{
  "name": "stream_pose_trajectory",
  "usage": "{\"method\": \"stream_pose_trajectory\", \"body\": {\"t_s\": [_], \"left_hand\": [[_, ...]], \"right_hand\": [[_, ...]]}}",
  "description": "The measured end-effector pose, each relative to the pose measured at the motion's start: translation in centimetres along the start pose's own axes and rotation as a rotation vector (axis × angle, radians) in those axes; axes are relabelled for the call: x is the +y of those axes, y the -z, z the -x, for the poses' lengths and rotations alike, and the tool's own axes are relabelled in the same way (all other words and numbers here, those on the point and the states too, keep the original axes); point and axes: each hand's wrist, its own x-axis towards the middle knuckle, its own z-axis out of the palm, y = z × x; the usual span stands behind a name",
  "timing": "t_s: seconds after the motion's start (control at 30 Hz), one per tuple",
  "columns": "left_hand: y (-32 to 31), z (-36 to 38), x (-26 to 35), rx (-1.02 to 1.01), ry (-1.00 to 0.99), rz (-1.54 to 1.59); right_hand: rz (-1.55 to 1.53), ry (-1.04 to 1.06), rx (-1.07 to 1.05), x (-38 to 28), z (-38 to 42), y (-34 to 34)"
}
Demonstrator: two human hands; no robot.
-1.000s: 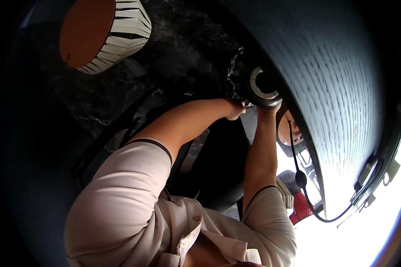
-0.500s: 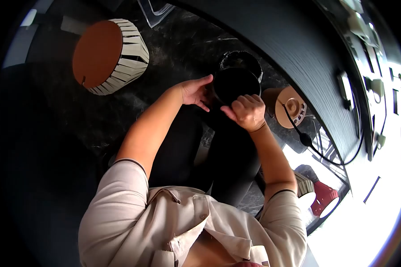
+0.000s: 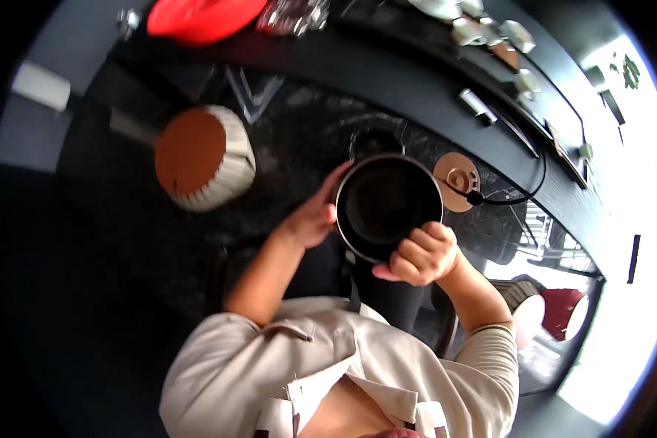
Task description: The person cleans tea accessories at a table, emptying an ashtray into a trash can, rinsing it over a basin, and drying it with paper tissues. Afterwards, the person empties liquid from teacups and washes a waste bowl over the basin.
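A dark round pot (image 3: 389, 208) with a thin shiny rim is in both hands, in front of my body, its black inside turned up toward me. My left hand (image 3: 315, 219) lies along the pot's left side, with the thumb near the rim and the other fingers partly hidden behind the wall. My right hand (image 3: 425, 255) is closed at the lower right of the rim; whether it grips the rim or a handle is hidden. Just beyond the pot, a black round object (image 3: 376, 140) sits on the dark floor, partly covered by it.
At left stands a stool-like piece (image 3: 191, 150) with a brown top and pale pleated sides. A copper-coloured round device (image 3: 458, 184) with a black cable (image 3: 507, 202) is at right. A black counter (image 3: 387, 87) carries a red object (image 3: 204, 18), glassware and cups.
The pot has come up closer to me and turned so its opening faces me. My left hand has moved onto its side. My view has shifted, showing more of the counter.
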Motion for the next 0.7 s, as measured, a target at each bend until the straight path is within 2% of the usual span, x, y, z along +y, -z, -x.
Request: {"method": "stream_pose_trajectory", "body": {"t_s": [0.2,0.43,0.6,0.67,0.7], "left_hand": [[-2.5,-2.9,3.2,-0.094,0.122,-0.093],[-1.9,-8.8,8.3,-0.005,0.060,-0.217],[-0.6,-13.1,11.2,0.045,0.130,-0.305],[-1.0,-14.9,12.0,0.101,0.077,-0.311],[-0.3,-15.8,13.1,0.071,0.152,-0.395]], "right_hand": [[0.064,-0.055,0.077,1.9,-1.6,3.0],[0.102,-0.060,0.099,8.9,-4.3,1.8],[0.037,-0.064,0.133,14.7,-5.0,0.1],[-0.016,-0.085,0.138,16.7,-5.3,0.5],[-0.028,-0.110,0.145,17.7,-5.4,0.6]]}}
